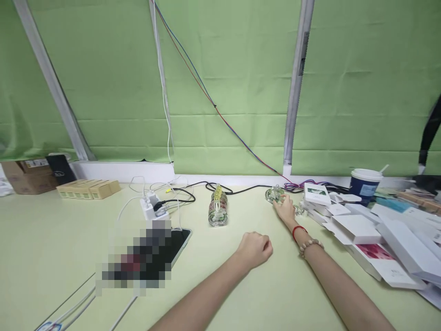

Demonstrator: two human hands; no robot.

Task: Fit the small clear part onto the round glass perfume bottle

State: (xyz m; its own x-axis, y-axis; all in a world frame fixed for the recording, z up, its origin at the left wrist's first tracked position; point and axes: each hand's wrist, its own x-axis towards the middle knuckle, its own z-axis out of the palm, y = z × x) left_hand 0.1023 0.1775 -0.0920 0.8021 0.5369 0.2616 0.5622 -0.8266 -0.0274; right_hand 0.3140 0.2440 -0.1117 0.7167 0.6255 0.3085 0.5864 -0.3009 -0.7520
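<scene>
The right hand (285, 207) is stretched far forward over the bench (51, 239) and rests its fingers on a small clear glass bottle (274, 193), which lies near the back wall. The fingers curl around the near side of the bottle, so the hand seems to close on it, but I cannot tell if the grip is already firm. The arm must reach this far because the bottle lies at the far edge, just left of the pile of white boxes (358, 227).

The left hand (254, 249) is pressed together into a loose fist and holds nothing. It lies flat on the bench, nearer to the person than the bottle, probably only as a support while the other arm reaches.

A second, taller glass bottle (217, 208) with a yellow top stands left of the small bottle, well apart from it. Further left are a white power strip (151, 208) with cables and a phone (172, 248). A paper cup (365, 184) stands right of the small bottle, behind the boxes.
</scene>
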